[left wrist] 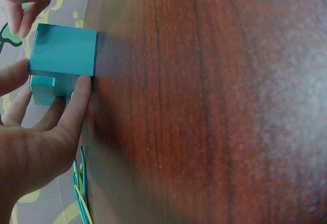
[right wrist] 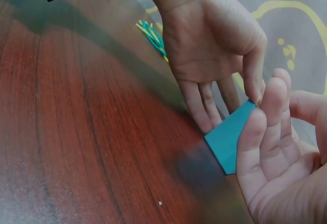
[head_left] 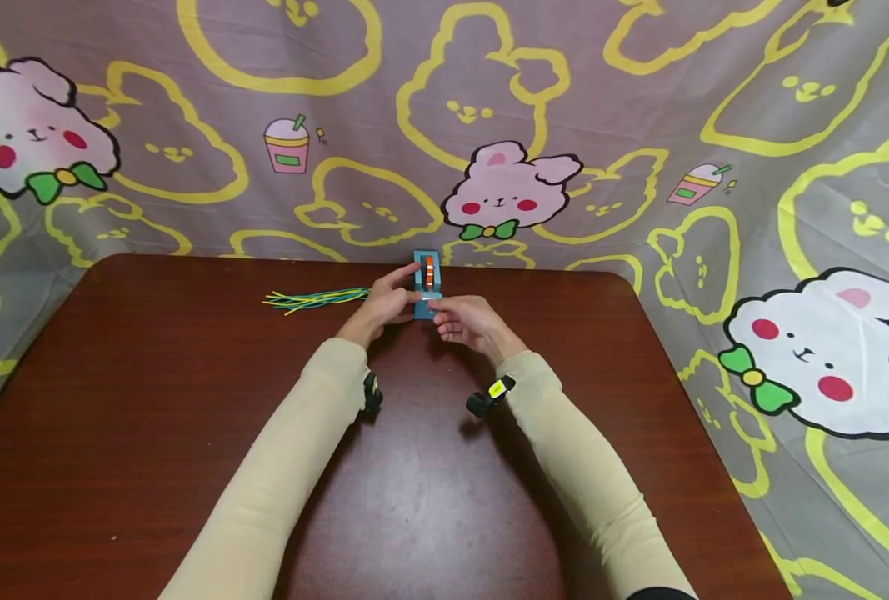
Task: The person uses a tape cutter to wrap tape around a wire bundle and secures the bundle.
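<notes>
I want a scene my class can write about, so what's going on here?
A person sits or stands at a table, left hand holding a teal block that looks like a tape dispenser, with an orange part in its far half. The right hand is at its near end; whether it pinches anything is unclear. Yellow and green strands lie to the left.

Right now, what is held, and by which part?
The left hand holds the blue tape dispenser by its left side; for the right hand, I cannot tell.
</notes>
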The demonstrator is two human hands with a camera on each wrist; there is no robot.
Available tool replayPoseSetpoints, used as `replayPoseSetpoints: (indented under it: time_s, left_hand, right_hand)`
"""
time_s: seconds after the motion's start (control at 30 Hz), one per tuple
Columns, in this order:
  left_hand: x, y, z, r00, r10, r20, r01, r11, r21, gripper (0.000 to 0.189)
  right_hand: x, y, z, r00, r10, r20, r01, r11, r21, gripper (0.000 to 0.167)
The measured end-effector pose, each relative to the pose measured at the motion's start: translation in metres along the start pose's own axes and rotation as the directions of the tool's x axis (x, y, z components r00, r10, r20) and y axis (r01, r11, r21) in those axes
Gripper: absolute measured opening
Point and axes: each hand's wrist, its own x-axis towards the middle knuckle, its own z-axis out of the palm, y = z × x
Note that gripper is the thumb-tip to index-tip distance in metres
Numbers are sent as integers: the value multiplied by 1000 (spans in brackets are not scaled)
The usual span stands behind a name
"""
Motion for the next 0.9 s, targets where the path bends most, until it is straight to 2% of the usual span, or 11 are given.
replayPoseSetpoints:
  time_s: [0.27,0.57,0.9]
  left_hand:
    - [-1,0,1,1000,-6,0,6,1000,-3,62]
    - [-1,-1,0,1000,-7,7,7,1000,5,62]
    - [-2,-1,-1,1000,6,19,-6,1000,2,62]
  right_hand:
    - [-5,2,-1,1000,12,6,-12,1000,7,11]
    - [-8,5,-2,1000,8,24,-7,999,-42,12]
    - [-9,6,-4,999,15,33,-13,998,-57,24]
